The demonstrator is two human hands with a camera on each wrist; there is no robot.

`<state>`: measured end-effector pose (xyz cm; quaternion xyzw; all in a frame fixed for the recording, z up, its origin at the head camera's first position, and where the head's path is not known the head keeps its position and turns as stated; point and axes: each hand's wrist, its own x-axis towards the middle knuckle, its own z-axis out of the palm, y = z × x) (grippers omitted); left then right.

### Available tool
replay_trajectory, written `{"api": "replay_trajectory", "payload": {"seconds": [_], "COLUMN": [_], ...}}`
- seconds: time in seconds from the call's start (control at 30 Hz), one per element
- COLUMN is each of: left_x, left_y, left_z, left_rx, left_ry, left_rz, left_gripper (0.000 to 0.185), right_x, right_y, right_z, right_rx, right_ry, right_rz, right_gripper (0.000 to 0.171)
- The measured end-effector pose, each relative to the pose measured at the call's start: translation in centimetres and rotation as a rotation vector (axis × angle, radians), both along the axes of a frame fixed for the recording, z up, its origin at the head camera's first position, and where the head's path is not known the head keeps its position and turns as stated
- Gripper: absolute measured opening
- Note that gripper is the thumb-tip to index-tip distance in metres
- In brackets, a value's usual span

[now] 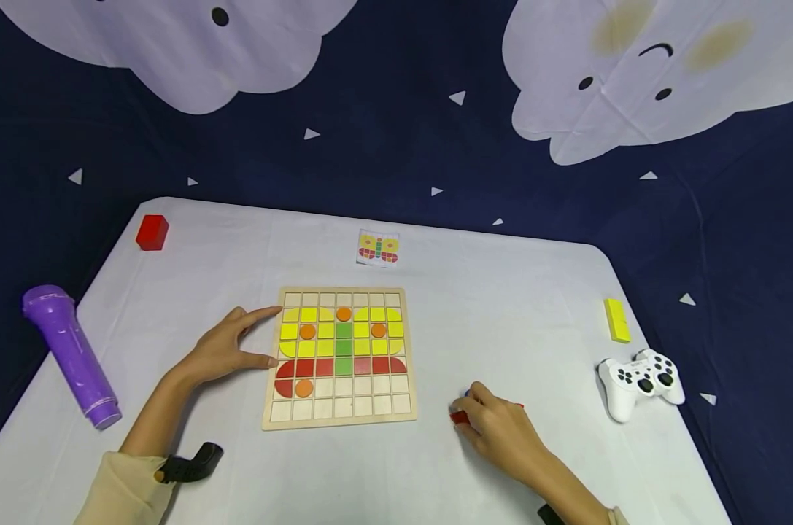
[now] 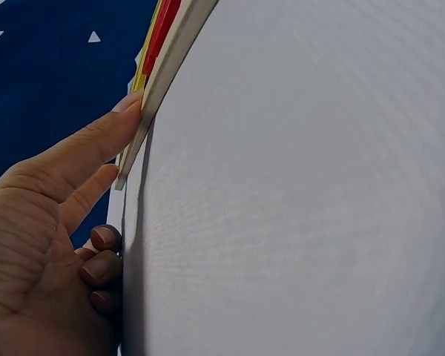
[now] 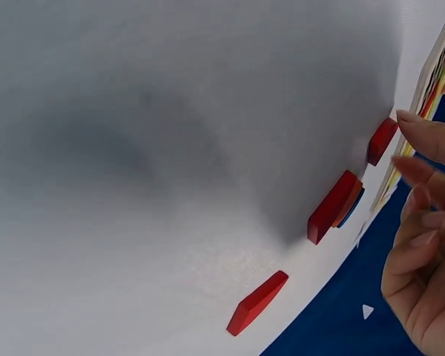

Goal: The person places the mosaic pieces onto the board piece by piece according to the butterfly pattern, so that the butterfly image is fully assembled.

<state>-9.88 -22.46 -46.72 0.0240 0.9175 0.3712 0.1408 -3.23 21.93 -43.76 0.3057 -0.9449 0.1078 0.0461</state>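
On the white table lies a wooden grid board (image 1: 340, 425) with yellow, green, red and orange tiles in its cells. My left hand (image 1: 222, 348) touches the board's left edge with thumb and index finger spread apart; in the left wrist view the thumb (image 2: 107, 133) rests against the rim. To the right of the board, my right hand (image 1: 501, 437) is low over loose pieces, partly hiding them. Its thumb and index finger are right beside a small red tile (image 3: 382, 142), a little apart from each other. More red tiles (image 3: 334, 206) lie close by, one with orange and blue pieces behind it.
A butterfly pattern card (image 1: 378, 249) lies beyond the board. A red block (image 1: 152, 232) and a purple microphone-shaped object (image 1: 74, 357) are on the left. On the right are a yellow block (image 1: 617, 320) and a white game controller (image 1: 640, 383).
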Motion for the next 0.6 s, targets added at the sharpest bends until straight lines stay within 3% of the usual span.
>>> {"api": "replay_trajectory", "payload": {"seconds": [0.23, 0.6], "left_x": [-0.02, 0.02], "left_y": [-0.01, 0.13], "left_z": [0.02, 0.09], "left_rx": [0.002, 0.0], "left_ry": [0.0, -0.005], "left_rz": [0.004, 0.01], "left_gripper": [0.093, 0.093], "right_x": [0.12, -0.35], "right_y": [0.34, 0.74], "right_z": [0.2, -0.33], "right_rx": [0.029, -0.043], "right_ry": [-0.028, -0.016], "right_rz": [-0.084, 0.058], "right_gripper": [0.027, 0.02]}}
